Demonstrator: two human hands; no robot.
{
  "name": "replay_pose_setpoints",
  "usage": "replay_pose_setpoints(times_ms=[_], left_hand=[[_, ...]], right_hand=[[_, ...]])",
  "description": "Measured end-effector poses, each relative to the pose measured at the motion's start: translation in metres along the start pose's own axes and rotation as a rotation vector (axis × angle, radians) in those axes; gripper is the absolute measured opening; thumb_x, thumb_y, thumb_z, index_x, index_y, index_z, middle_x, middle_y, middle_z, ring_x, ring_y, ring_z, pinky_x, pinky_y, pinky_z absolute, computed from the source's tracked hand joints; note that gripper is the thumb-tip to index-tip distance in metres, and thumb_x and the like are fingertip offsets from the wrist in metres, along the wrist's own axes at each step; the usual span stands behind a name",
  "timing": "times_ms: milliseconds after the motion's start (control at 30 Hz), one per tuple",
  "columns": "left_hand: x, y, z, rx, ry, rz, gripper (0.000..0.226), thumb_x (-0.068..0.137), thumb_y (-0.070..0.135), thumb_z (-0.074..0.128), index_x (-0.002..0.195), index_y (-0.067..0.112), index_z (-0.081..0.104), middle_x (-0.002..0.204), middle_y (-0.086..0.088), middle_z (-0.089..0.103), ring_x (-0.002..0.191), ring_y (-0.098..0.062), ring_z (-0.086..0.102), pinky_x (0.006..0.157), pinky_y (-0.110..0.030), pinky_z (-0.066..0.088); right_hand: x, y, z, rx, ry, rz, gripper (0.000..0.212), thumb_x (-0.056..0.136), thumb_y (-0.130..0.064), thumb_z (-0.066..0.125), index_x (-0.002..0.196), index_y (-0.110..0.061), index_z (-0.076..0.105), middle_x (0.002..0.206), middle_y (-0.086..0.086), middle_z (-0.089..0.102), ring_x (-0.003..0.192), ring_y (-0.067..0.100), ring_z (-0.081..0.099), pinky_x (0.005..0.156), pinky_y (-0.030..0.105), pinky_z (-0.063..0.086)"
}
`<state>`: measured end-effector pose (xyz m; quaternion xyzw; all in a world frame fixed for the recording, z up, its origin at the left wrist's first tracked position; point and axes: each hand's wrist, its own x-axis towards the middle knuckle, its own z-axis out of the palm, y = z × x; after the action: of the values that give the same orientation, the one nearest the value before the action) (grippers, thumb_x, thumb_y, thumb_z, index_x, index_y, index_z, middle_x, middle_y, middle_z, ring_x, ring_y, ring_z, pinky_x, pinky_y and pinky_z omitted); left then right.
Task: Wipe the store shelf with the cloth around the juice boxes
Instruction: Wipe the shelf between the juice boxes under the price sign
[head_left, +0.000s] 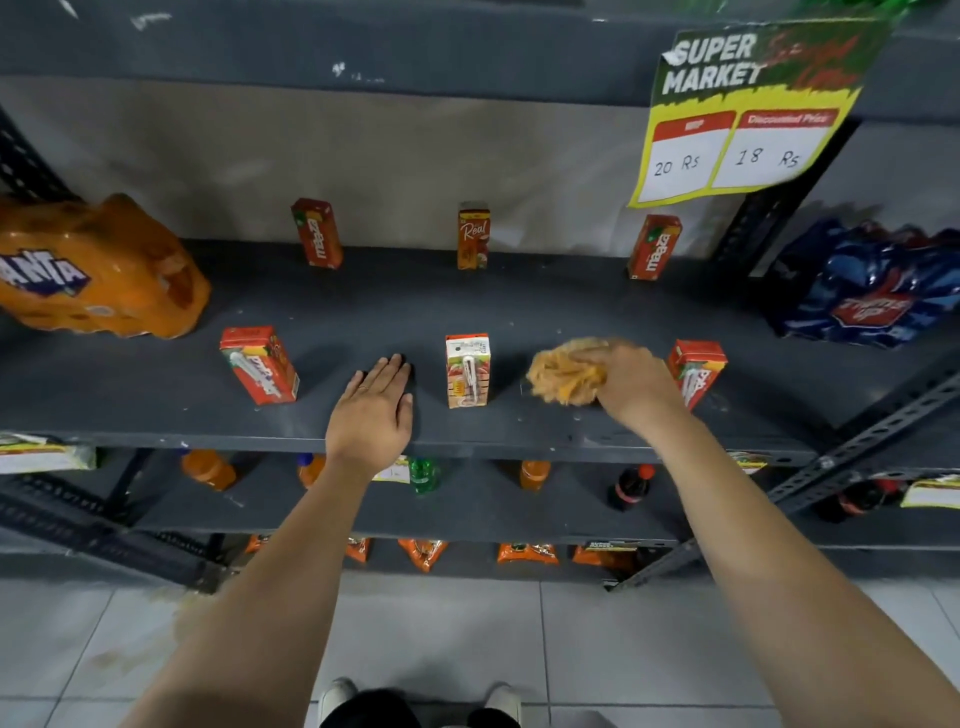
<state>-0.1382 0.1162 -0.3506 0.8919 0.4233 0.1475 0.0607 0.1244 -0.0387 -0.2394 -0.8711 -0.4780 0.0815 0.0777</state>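
A dark grey shelf (519, 306) carries several juice boxes in two rows. In the front row stand a red box (258, 370) at the left, a white and red box (467, 370) in the middle and a red box (696, 370) at the right. Along the back stand a red box (317, 234), an orange box (472, 235) and another red box (654, 248). My right hand (631, 384) presses a crumpled orange cloth (563, 376) onto the shelf between the middle and right front boxes. My left hand (375, 410) lies flat on the shelf, fingers together, just left of the middle box.
A shrink-wrapped orange soda pack (98, 267) fills the shelf's left end, a blue wrapped pack (872, 286) the right end. A price sign (748, 114) hangs from the shelf above. Lower shelves hold bottles (631, 486) and snack packets. An angled metal brace (810, 467) runs at the right.
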Motion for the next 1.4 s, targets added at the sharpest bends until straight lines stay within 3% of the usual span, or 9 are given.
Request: replay_pose_setpoints(times_ms=[267, 433, 600, 800, 967, 1133, 1233, 1300, 1400], left_hand=[[0.001, 0.0, -0.001, 0.012, -0.018, 0.003, 0.049, 0.101, 0.028, 0.034, 0.148, 0.013, 0.034, 0.156, -0.001, 0.031, 0.145, -0.016, 0.024, 0.12, -0.034, 0.012], [0.002, 0.002, 0.0, 0.018, -0.02, -0.007, 0.049, 0.101, 0.028, 0.033, 0.148, 0.013, 0.034, 0.156, -0.002, 0.031, 0.145, -0.017, 0.023, 0.119, -0.034, 0.011], [0.001, 0.0, 0.001, 0.014, -0.002, 0.009, 0.049, 0.101, 0.027, 0.033, 0.148, 0.012, 0.034, 0.156, -0.003, 0.03, 0.145, -0.017, 0.022, 0.12, -0.034, 0.011], [0.0, 0.001, 0.001, -0.028, 0.009, 0.009, 0.049, 0.101, 0.025, 0.036, 0.148, 0.011, 0.033, 0.155, -0.006, 0.032, 0.144, -0.019, 0.025, 0.12, -0.034, 0.011], [-0.031, 0.025, -0.006, -0.107, 0.324, -0.011, 0.039, 0.092, 0.015, 0.039, 0.13, 0.013, 0.049, 0.119, -0.014, 0.06, 0.11, -0.029, 0.05, 0.101, -0.049, 0.031], [-0.075, 0.115, 0.023, -0.326, 0.275, 0.387, 0.031, 0.086, 0.016, 0.05, 0.116, 0.019, 0.055, 0.111, -0.005, 0.059, 0.097, -0.023, 0.052, 0.081, -0.036, 0.034], [-0.05, 0.162, 0.025, -0.434, 0.133, 0.467, 0.03, 0.088, 0.013, 0.049, 0.116, 0.016, 0.058, 0.112, -0.003, 0.061, 0.098, -0.021, 0.053, 0.082, -0.032, 0.038], [-0.023, 0.187, 0.023, -0.457, 0.069, 0.456, 0.031, 0.09, 0.013, 0.047, 0.118, 0.013, 0.059, 0.114, -0.005, 0.062, 0.102, -0.022, 0.054, 0.088, -0.033, 0.042], [0.012, 0.213, 0.026, -0.404, -0.018, 0.407, 0.036, 0.093, 0.015, 0.046, 0.128, 0.011, 0.054, 0.127, -0.007, 0.057, 0.117, -0.023, 0.05, 0.104, -0.038, 0.038]], right_hand=[[-0.041, 0.008, 0.047, -0.166, -0.087, -0.107, 0.061, 0.088, -0.003, 0.045, 0.135, -0.041, 0.051, 0.145, 0.006, 0.044, 0.121, 0.036, 0.054, 0.087, 0.04, 0.052], [-0.099, 0.018, 0.028, -0.119, -0.158, -0.126, 0.047, 0.089, -0.01, 0.049, 0.119, -0.042, 0.066, 0.134, -0.004, 0.059, 0.107, 0.027, 0.064, 0.088, 0.038, 0.054], [-0.053, 0.004, -0.01, 0.082, 0.122, -0.175, 0.052, 0.082, 0.001, 0.055, 0.117, -0.035, 0.069, 0.136, -0.005, 0.059, 0.108, 0.025, 0.066, 0.093, 0.039, 0.054], [-0.027, -0.008, 0.039, -0.104, -0.116, -0.078, 0.042, 0.096, -0.011, 0.039, 0.13, -0.026, 0.06, 0.134, 0.006, 0.059, 0.118, 0.03, 0.057, 0.096, 0.038, 0.05], [-0.081, 0.024, 0.045, 0.032, -0.126, -0.131, 0.046, 0.089, -0.01, 0.053, 0.126, -0.035, 0.064, 0.148, -0.007, 0.047, 0.128, 0.021, 0.051, 0.102, 0.033, 0.047], [-0.117, 0.075, 0.006, 0.341, -0.203, 0.065, 0.06, 0.075, 0.01, 0.05, 0.096, -0.039, 0.077, 0.12, -0.015, 0.067, 0.109, 0.011, 0.063, 0.094, 0.027, 0.048], [-0.11, 0.128, -0.039, 0.416, -0.062, 0.296, 0.06, 0.072, 0.013, 0.056, 0.079, -0.045, 0.073, 0.105, -0.012, 0.068, 0.086, 0.016, 0.069, 0.066, 0.023, 0.051], [-0.087, 0.156, -0.063, 0.355, 0.163, 0.397, 0.045, 0.077, 0.008, 0.056, 0.092, -0.029, 0.078, 0.104, -0.001, 0.073, 0.084, 0.027, 0.07, 0.057, 0.022, 0.046], [-0.023, 0.175, -0.075, 0.274, 0.354, 0.434, 0.029, 0.087, 0.0, 0.052, 0.11, 0.0, 0.069, 0.11, 0.023, 0.07, 0.1, 0.039, 0.066, 0.077, 0.038, 0.054]])
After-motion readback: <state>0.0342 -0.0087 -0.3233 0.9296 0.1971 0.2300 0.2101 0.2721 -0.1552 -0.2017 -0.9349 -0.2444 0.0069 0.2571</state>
